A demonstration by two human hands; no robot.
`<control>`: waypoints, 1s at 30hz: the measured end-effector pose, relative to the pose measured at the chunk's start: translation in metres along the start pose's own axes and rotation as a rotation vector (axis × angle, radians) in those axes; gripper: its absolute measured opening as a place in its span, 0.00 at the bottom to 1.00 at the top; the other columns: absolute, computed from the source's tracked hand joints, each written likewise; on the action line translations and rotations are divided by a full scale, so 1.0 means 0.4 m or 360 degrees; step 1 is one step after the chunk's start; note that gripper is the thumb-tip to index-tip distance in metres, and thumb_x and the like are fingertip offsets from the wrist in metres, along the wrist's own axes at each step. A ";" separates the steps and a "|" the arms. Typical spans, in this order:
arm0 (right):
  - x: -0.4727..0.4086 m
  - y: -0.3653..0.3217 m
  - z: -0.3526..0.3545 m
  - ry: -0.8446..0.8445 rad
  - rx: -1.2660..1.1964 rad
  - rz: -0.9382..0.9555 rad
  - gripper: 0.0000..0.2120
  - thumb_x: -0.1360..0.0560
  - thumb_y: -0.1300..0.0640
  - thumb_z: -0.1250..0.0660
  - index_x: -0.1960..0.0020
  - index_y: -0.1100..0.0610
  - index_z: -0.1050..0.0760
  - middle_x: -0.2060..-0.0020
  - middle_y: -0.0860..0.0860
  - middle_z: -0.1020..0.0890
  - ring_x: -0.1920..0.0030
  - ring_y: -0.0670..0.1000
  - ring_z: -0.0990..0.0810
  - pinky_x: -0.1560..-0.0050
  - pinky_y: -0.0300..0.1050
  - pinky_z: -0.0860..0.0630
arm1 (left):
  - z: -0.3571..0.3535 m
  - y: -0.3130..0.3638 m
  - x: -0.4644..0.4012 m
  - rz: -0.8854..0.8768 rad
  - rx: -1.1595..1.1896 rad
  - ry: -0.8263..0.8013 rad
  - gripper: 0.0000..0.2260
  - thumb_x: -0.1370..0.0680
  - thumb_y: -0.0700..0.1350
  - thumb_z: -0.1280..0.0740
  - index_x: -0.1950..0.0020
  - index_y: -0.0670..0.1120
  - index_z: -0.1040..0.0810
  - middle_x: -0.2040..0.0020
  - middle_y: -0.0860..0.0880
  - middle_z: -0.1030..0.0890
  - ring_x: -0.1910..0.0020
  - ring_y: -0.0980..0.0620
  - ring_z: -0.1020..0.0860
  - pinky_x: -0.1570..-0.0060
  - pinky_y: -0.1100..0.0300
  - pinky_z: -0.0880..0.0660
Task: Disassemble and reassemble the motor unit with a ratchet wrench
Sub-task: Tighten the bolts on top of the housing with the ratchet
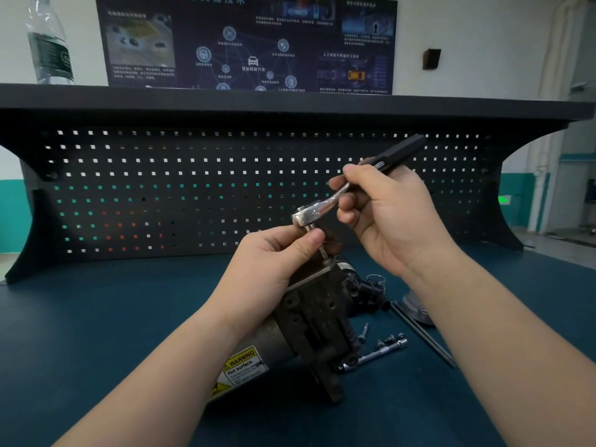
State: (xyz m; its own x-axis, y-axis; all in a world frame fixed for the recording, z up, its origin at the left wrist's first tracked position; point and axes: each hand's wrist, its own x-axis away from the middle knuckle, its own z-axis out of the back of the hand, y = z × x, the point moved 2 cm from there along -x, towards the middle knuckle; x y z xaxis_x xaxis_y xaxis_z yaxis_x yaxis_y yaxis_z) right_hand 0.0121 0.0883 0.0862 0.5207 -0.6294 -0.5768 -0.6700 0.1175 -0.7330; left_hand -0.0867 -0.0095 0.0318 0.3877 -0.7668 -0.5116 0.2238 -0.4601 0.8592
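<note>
The motor unit (309,321), a dark metal block on a grey cylinder with a yellow warning label, lies tilted on the blue bench top. A ratchet wrench (325,204) with a chrome head and black handle stands over its upper end, its bit pointing down onto the block. My left hand (274,266) pinches the socket and bit just below the ratchet head. My right hand (383,214) grips the wrench by its shank and lower handle.
Loose bolts (392,338), a chrome extension bar (374,354), a long thin rod (422,335), a dark detached part (371,293) and a ring lie right of the motor. A black pegboard (193,188) with a shelf stands behind. A water bottle (48,43) is on the shelf.
</note>
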 end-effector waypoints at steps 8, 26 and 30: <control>-0.011 -0.002 0.009 -0.0169 -0.0023 -0.0175 0.07 0.21 0.64 0.37 0.57 0.57 0.30 0.67 0.53 0.17 0.75 0.45 0.25 0.75 0.35 0.29 | 0.001 -0.004 -0.001 -0.0023 -0.0058 0.0038 0.12 0.29 0.51 0.33 0.56 0.46 0.14 0.56 0.47 0.14 0.57 0.54 0.16 0.59 0.66 0.22; 0.026 0.012 -0.006 -0.0041 0.0168 0.0532 0.06 0.24 0.60 0.38 0.57 0.55 0.34 0.71 0.54 0.19 0.80 0.52 0.28 0.77 0.39 0.32 | 0.001 -0.020 0.000 -0.0106 -0.0116 0.0040 0.12 0.27 0.51 0.34 0.54 0.47 0.14 0.57 0.47 0.14 0.59 0.54 0.17 0.60 0.65 0.22; 0.044 0.009 -0.010 -0.0028 0.0131 0.0657 0.06 0.26 0.61 0.38 0.59 0.57 0.35 0.72 0.56 0.20 0.81 0.54 0.28 0.77 0.38 0.33 | 0.006 -0.016 0.000 -0.0067 -0.0004 -0.0047 0.11 0.28 0.51 0.32 0.51 0.49 0.14 0.54 0.47 0.14 0.56 0.52 0.17 0.56 0.62 0.21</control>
State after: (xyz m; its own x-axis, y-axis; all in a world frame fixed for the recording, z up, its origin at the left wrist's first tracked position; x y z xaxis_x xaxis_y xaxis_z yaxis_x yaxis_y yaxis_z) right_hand 0.0170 0.0746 0.0749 0.2268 -0.5036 -0.8337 -0.7802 0.4184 -0.4650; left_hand -0.0905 -0.0077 0.0262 0.3516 -0.7596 -0.5471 0.2418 -0.4909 0.8370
